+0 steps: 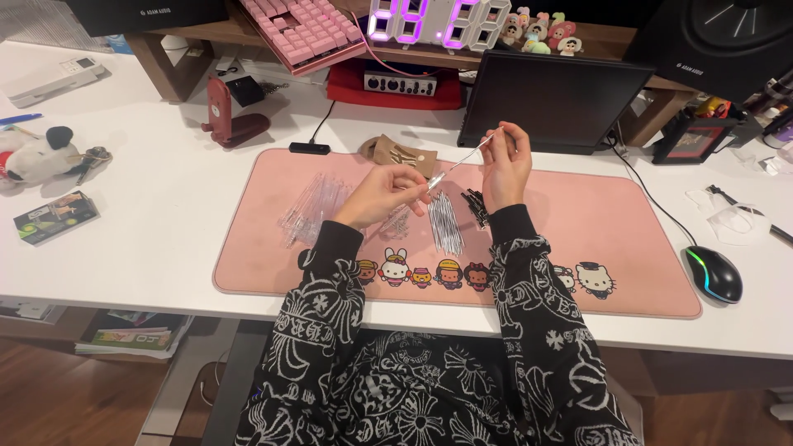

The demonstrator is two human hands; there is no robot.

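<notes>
A person seen from above wears a black long-sleeved top printed all over in white with ornate crosses, scrolls and lettering-like shapes. The ribbed cuffs are plain black, ending at the wrists of the bare left hand (378,196) and right hand (505,168). The lap appears covered in matching patterned fabric, though it lies in shadow.

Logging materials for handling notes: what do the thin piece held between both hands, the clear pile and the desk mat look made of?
Thin piece: likely clear plastic over a thin refill; pale, glossy, slender. Clear pile: transparent plastic tubes, see-through with glints. Desk mat: pink, matte, probably fabric-topped. Left hand and right hand hold the piece's ends.
</notes>
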